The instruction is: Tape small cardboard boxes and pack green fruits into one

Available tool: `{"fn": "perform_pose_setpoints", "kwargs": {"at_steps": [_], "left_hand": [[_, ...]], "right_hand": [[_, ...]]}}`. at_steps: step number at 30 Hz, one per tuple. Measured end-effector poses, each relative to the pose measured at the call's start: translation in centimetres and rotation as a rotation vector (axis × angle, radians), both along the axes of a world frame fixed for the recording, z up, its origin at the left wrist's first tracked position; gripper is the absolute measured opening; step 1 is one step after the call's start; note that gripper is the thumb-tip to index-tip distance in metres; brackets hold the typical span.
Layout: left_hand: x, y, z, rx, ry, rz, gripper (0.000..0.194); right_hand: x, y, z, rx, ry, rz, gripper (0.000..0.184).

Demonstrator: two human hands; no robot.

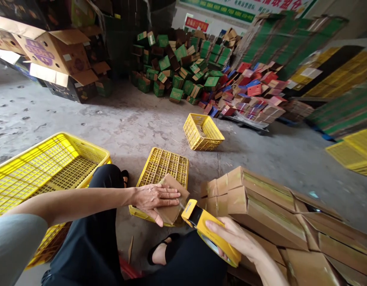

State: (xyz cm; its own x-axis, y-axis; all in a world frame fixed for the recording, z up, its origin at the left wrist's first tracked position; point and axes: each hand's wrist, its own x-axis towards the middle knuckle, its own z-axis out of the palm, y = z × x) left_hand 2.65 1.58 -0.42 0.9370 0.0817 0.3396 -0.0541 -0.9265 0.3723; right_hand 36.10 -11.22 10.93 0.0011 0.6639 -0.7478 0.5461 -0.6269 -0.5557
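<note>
Evidently for steadiness, your left hand (155, 197) presses wide-open on the brown cardboard box (171, 214) | right hand (237, 236): grip around yellow plastic tape dispenser (211, 227)

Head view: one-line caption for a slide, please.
Left hand flat on a cardboard box atop a yellow crate, right hand holding a yellow tape dispenser by the box's edge.

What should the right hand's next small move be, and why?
Probably to press the yellow tape dispenser against the edge of the cardboard box: the right hand holds its head beside that edge, and the left hand lies flat on top.
</note>
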Motion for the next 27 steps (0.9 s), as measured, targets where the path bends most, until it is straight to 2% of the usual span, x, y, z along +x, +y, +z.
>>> {"fn": "perform_pose_setpoints", "kwargs": {"at_steps": [5,10,15,22,27], "left_hand": [[1.7,-0.7,0.9,0.02,0.045,-0.015,0.096],[3.2,-1.3,0.6,-0.046,0.078,-0.04,0.097],[2.9,-1.0,0.2,-0.113,0.052,-0.063,0.091],[2.6,-0.8,0.5,-0.1,0.055,-0.066,0.089],[2.5,-0.9,1.3,-0.109,0.089,-0.075,0.086]], "right_hand": [[0.0,-0.5,-0.2,0.032,-0.011,0.002,0.076],[0.2,-0.3,-1.0,0.015,0.031,0.018,0.078],[0.8,-0.4,-2.0,-0.046,0.06,0.017,0.089],[1.7,-1.7,-0.8,-0.038,0.037,0.004,0.081],[1.5,-2.3,-1.2,-0.022,0.069,-0.04,0.081]]}}
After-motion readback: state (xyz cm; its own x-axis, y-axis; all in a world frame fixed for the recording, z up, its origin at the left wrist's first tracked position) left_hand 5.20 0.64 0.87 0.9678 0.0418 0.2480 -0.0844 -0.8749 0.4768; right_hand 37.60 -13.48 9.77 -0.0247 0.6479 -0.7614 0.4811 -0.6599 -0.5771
